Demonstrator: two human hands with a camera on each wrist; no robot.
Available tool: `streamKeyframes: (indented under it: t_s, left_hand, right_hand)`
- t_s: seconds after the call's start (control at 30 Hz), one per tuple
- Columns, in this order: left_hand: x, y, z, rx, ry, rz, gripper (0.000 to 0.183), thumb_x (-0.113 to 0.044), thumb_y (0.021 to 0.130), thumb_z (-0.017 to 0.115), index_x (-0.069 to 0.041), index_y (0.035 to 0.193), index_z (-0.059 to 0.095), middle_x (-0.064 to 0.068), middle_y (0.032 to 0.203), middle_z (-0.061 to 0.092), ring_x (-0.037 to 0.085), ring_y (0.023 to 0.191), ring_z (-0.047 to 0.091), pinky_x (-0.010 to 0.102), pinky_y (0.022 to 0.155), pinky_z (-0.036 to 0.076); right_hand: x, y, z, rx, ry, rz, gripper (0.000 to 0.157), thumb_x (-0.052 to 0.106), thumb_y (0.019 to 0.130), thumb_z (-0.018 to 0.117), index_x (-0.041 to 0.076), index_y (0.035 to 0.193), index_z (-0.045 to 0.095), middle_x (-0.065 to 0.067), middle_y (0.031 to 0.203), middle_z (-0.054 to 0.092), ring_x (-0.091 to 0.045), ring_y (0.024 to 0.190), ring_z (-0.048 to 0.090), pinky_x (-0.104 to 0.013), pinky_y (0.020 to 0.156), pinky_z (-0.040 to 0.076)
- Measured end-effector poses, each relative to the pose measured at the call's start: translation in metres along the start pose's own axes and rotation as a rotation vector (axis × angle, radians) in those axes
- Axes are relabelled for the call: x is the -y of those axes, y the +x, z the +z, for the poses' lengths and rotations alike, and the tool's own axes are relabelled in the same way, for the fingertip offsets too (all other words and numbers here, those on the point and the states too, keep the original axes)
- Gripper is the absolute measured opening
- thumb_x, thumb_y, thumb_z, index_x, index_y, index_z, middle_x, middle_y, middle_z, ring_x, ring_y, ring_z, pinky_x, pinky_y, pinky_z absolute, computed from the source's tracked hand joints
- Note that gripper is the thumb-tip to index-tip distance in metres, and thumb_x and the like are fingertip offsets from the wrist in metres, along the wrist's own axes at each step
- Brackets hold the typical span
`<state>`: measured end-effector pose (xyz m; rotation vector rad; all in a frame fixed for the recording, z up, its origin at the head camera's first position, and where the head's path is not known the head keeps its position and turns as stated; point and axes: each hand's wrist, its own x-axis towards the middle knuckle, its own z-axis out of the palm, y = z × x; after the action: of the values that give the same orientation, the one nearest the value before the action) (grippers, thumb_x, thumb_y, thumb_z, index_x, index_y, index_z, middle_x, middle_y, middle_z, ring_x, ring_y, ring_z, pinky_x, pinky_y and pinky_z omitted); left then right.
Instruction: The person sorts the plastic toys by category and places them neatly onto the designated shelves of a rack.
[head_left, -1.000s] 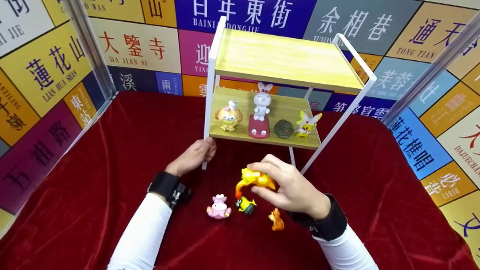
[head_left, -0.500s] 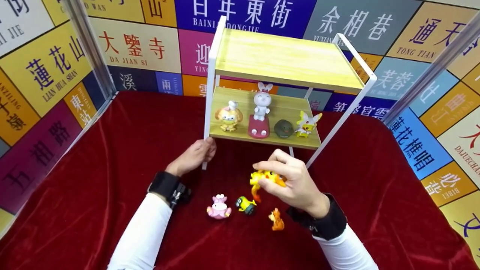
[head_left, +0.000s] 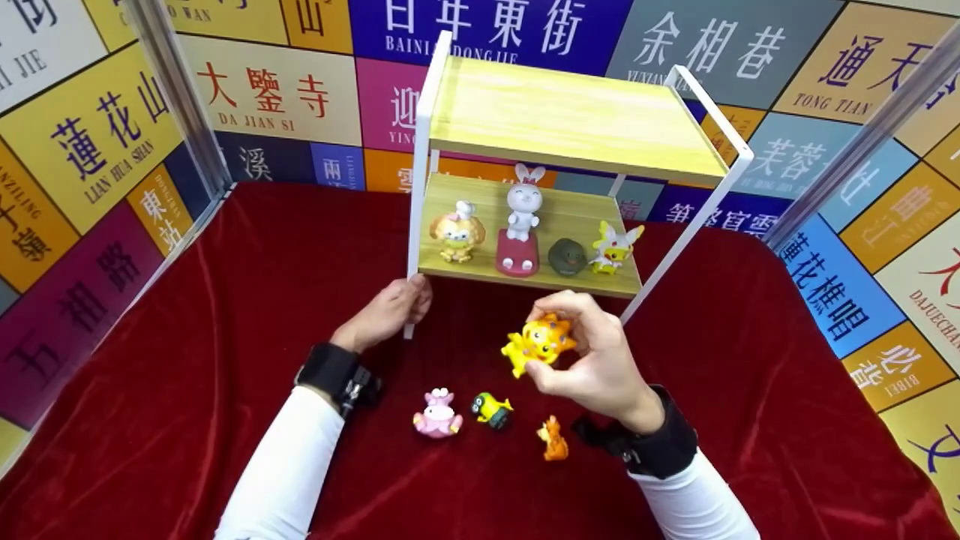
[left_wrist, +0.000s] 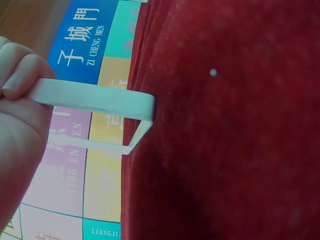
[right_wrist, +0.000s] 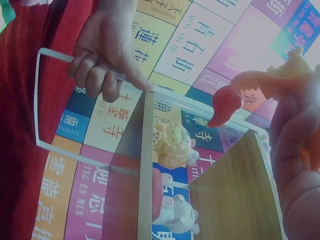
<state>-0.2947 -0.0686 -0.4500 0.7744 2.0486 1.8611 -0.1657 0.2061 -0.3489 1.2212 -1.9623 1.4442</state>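
Observation:
My left hand (head_left: 386,313) grips the white front leg of a two-tier shelf (head_left: 577,120), just under its lower board. In the left wrist view the fingers (left_wrist: 27,75) curl round that white metal frame (left_wrist: 95,97). My right hand (head_left: 600,360) pinches a yellow and orange toy figure (head_left: 541,341) between thumb and fingers, in the air before the shelf. Its face points toward the head camera. From the right wrist the figure's orange tail with a red flame-shaped tip (right_wrist: 227,105) shows; much of its body is hidden by my fingers.
On the lower board stand a curly yellow figure (head_left: 457,236), a white rabbit on a red base (head_left: 517,255), a dark duck (head_left: 568,257) and a white-hooded yellow figure (head_left: 615,249). A pink toy (head_left: 438,416), yellow-green toy (head_left: 492,410) and orange toy (head_left: 553,439) lie on red cloth (head_left: 187,360).
My right hand has moved slightly right and up, turning the toy figure from lying sideways to face the head camera. My left hand stays on the shelf leg.

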Motion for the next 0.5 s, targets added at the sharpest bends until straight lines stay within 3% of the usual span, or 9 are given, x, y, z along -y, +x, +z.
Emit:
streamKeyframes:
  t_s: [0.23, 0.37, 0.5]
  left_hand:
    - [0.0006, -0.0013, 0.0004, -0.002, -0.001, 0.023, 0.051, -0.051, 0.105, 0.027, -0.013, 0.073, 0.038, -0.003, 0.068, 0.036, 0.008, 0.061, 0.036, 0.02, 0.059, 0.032]
    - [-0.0004, -0.002, 0.0009, -0.006, -0.001, 0.026, 0.053, -0.055, 0.103, 0.028, -0.013, 0.073, 0.039, -0.003, 0.068, 0.037, 0.008, 0.061, 0.036, 0.02, 0.059, 0.032]
    - [-0.0005, -0.0015, 0.0009, -0.01, 0.005, 0.018, 0.049, -0.041, 0.11, 0.024, -0.013, 0.072, 0.039, -0.002, 0.068, 0.036, 0.009, 0.06, 0.036, 0.02, 0.058, 0.032]
  right_hand:
    - [0.0003, 0.0001, -0.0008, -0.014, 0.214, 0.006, 0.044, -0.021, 0.069, 0.064, -0.013, 0.111, 0.053, -0.015, 0.113, 0.058, -0.021, 0.101, 0.057, -0.019, 0.071, 0.053]
    - [0.0007, -0.0007, -0.002, -0.015, 0.227, 0.04, 0.04, -0.014, 0.079, 0.063, -0.01, 0.119, 0.06, -0.01, 0.117, 0.061, -0.017, 0.101, 0.06, -0.019, 0.075, 0.055]
    - [0.0021, -0.002, -0.0023, -0.01, 0.17, 0.102, 0.036, -0.005, 0.089, 0.059, -0.004, 0.125, 0.061, -0.004, 0.118, 0.063, -0.015, 0.101, 0.062, -0.019, 0.075, 0.056]
